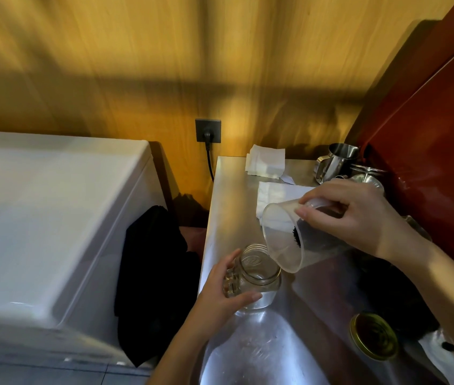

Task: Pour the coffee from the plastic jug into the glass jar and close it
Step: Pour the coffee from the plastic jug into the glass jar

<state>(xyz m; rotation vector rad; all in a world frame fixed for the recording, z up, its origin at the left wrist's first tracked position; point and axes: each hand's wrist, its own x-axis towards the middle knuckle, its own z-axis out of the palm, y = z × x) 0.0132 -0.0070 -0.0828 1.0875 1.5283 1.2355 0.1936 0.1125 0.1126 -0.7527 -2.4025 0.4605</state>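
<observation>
Steadying the clear, empty glass jar (259,276) on the steel table (228,195), the left hand (220,293) wraps its grip around the jar's side, while at two o'clock the right hand (359,218) clasps the tilted plastic jug (284,240), dark coffee grounds (296,234) inside, lip over the jar's mouth.

The glass jar (259,276) stands upright and open on the steel counter, clear, threaded at the neck and seemingly empty. At its 2 o'clock the clear plastic jug (284,237) is tipped steeply, its wide mouth facing down-left with the lower rim just over the jar's mouth and dark coffee grounds (298,237) heaped inside toward its base. The gold lid (374,336) lies flat on the counter at the jar's 4 o'clock, well apart.
</observation>
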